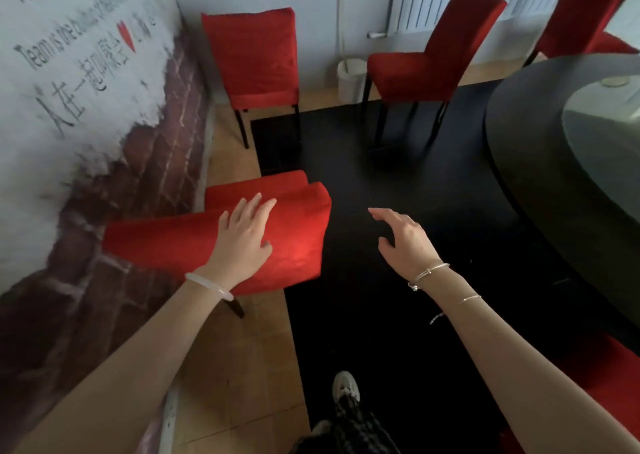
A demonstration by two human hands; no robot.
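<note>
A red fabric-covered chair [294, 239] stands close in front of me by the left wall, its backrest toward me. My left hand [244, 235] is stretched out over the top of that backrest with fingers straight and spread; whether it touches the fabric I cannot tell. My right hand [403, 237] hovers to the right of the chair above the black carpet [398, 183], fingers loosely bent, holding nothing.
Two more red chairs [259, 59] [429, 62] stand farther back, a third [585, 17] at the top right. A large round dark table [540, 135] with a glass turntable [602, 128] fills the right. A white bin [351, 78] sits by the back wall. A mural wall [86, 107] runs along the left.
</note>
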